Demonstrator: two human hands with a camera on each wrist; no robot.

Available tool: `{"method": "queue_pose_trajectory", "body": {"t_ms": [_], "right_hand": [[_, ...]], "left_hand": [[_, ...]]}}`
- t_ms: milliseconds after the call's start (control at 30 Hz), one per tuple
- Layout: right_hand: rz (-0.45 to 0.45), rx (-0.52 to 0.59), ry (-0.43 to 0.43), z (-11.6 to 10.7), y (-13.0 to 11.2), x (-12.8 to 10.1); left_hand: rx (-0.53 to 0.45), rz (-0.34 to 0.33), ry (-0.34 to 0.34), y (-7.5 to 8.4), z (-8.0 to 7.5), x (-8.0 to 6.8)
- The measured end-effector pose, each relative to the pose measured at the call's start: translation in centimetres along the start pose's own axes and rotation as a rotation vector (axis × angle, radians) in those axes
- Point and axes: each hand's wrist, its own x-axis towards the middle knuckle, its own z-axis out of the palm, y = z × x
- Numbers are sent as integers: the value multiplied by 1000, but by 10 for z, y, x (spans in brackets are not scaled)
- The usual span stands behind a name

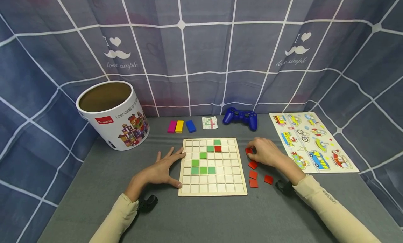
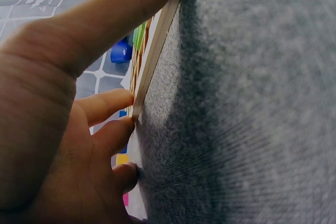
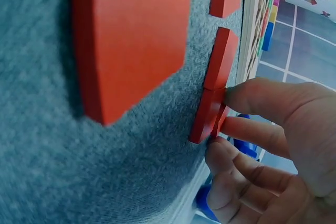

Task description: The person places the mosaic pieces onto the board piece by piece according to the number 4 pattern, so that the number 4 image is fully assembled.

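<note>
Hands on a grey bench, either side of a square grid board (image 1: pixel 212 166) lying flat, edges squared to the bench front. Left hand (image 1: pixel 163 169), fingers straight and spread, presses against the board's left edge (image 2: pixel 157 40); thumb at the near corner, fingertips (image 2: pixel 123 98) at the edge. Right hand (image 1: pixel 266 152) pinches a red tile (image 1: pixel 248 151) lying flat just right of the board; thumb and fingertips (image 3: pixel 247 95) grip its edge (image 3: pixel 207 116). Four more red tiles (image 1: pixel 253 174) lie near it. On the board: six green tiles (image 1: pixel 203 170) and one red (image 1: pixel 218 148). Behind: round tub (image 1: pixel 113 113), three coloured blocks (image 1: pixel 179 126), pattern card (image 1: pixel 209 122), blue game controller (image 1: pixel 240 117), vehicle puzzle (image 1: pixel 311 141).
</note>
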Motion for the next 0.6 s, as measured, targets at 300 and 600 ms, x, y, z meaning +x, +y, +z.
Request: {"method": "queue_pose_trajectory", "body": {"t_ms": [300, 600], "right_hand": [[14, 7, 14, -1, -4, 4], [-82, 46, 51, 3, -32, 15]], "left_hand": [[-4, 2, 5, 0, 0, 0], [-14, 2, 6, 1, 0, 1]]}}
